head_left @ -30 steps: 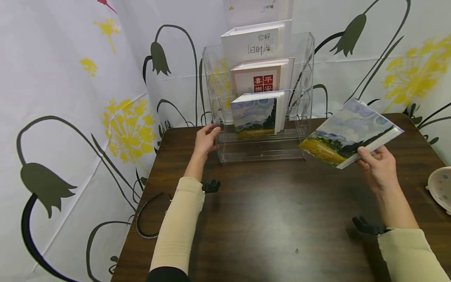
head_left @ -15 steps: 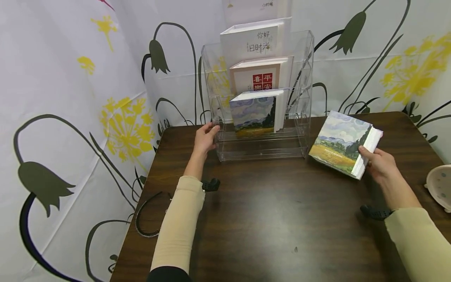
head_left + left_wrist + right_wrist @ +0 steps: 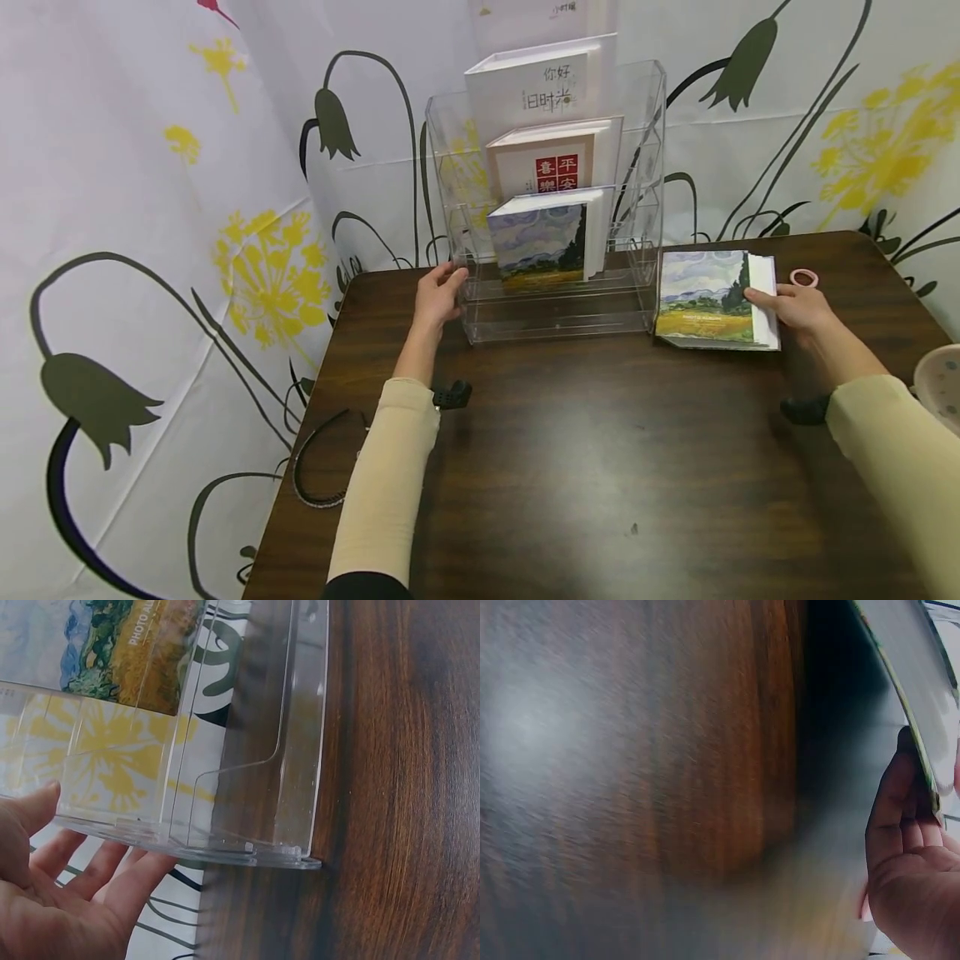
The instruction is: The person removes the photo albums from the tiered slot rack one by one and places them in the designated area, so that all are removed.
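Note:
My right hand (image 3: 801, 310) pinches the spine side of a photo album (image 3: 701, 293) with a painted landscape cover, thumb on the front. The album leans back slightly, low over the table beside the rack's right end. In the right wrist view, the fingers lie behind its cover edge. My left hand (image 3: 437, 296) grips the left side panel of a clear acrylic tiered display rack (image 3: 557, 323), thumb inside and fingers outside in the left wrist view. A similar landscape album (image 3: 536, 242) stands in the rack's lower tier.
Behind it in the rack stand an album with red characters (image 3: 555, 171) and a white one (image 3: 547, 92), with another above. A pink ring (image 3: 804, 277) lies past my right hand. A pale bowl (image 3: 941, 383) is at right, a braided black cord (image 3: 300, 475) at left.
The right hand has lowered the album toward the table, turned it nearly square and brought it beside the rack's right side. The pink ring has come into view. The left hand stays on the rack.

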